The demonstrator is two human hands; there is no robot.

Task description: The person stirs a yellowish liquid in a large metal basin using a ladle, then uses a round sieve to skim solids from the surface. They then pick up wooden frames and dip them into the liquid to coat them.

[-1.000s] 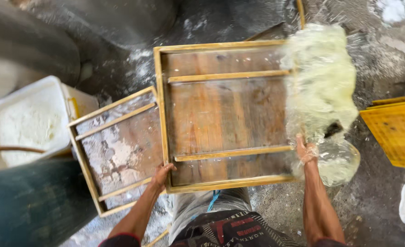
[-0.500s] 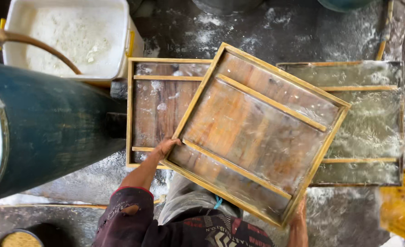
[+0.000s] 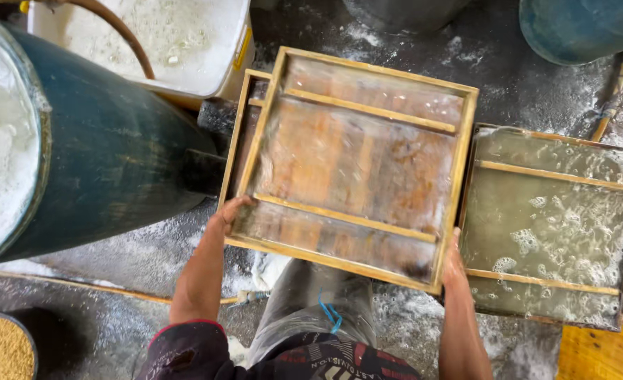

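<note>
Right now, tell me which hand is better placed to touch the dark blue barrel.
Left. The left hand grips the wooden-framed tray at its corner nearest the dark blue barrel; the right hand is farther away.

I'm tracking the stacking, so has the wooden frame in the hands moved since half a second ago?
Yes. The wooden frame has turned from a steep diagonal to nearly square with the wet frame on the floor, and sits more over the frame beneath.

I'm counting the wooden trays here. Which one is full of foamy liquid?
The tray on the right, lying apart from both hands, holds foamy liquid; the held tray shows bare wet wood.
</note>
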